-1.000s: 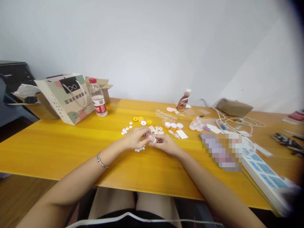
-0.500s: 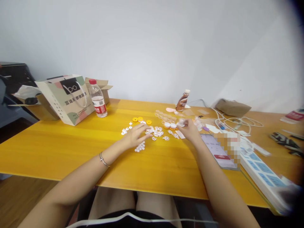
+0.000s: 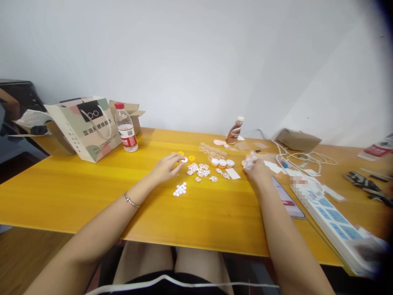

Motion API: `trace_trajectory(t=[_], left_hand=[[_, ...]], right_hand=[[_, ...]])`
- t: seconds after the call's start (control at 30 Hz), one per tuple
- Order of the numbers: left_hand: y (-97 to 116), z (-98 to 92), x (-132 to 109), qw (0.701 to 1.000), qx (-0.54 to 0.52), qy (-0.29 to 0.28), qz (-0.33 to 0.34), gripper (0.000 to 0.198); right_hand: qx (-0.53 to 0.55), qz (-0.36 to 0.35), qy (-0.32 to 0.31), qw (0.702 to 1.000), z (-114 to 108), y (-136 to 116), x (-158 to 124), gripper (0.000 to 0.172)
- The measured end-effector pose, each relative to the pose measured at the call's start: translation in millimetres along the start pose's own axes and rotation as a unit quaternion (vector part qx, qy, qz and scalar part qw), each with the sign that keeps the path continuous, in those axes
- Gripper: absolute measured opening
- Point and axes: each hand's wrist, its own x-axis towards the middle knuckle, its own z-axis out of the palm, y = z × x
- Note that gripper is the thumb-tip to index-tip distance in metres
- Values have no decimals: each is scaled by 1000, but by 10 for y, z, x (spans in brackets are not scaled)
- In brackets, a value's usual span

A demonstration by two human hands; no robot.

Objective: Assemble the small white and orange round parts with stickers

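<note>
My left hand has its thumb and index finger closed on the edge of a small white disc, beside yellow rings. My right hand reaches to a heap of clear plastic pieces; its fingers are mostly hidden. Between the hands lie several white cut-out pieces with holes. A row of three white-topped round parts with orange edges stands behind them, near a white card. Small white round pieces are grouped nearer to me.
Clear rings and a brown drink bottle are farther back. A water bottle and paper bag stand left. A phone, power strip and tangled white cables lie right.
My left hand has moved left, away from the cut-out pieces, onto the white disc. My right hand has moved right to the clear heap, leaving a third round part visible in the row.
</note>
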Motion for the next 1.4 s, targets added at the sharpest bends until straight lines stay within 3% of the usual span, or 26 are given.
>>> trace_trajectory(t=[0.17, 0.37, 0.7, 0.8, 0.9, 1.03, 1.13, 1.27, 1.4], left_hand=[[-310, -150, 16, 994, 58, -10, -93, 25], [-599, -261, -28, 976, 74, -139, -153, 23], [-661, -24, -95, 967, 110, -166, -161, 15], [-581, 1, -66, 968, 128, -152, -152, 15], [-318, 61, -30, 985, 73, -123, -92, 13], [169, 228, -38, 981, -38, -181, 55, 11], [383, 326, -68, 973, -49, -211, 82, 12], [332, 325, -52, 977, -42, -200, 62, 11], [63, 307, 7, 993, 43, -96, -50, 21]], right_hand=[[20, 21, 31, 999, 26, -71, 5, 48], [29, 3, 64, 998, 61, -161, 12, 43], [105, -53, 132, 984, 26, -264, -63, 32], [134, -78, 127, 980, 30, -318, -92, 31], [162, -108, 116, 974, 31, -380, -131, 31], [190, -149, 103, 965, -1, -472, -207, 30], [203, -169, 87, 960, -19, -515, -249, 29], [220, -181, 81, 955, -2, -529, -263, 27], [236, -195, 79, 949, -1, -575, -302, 27]])
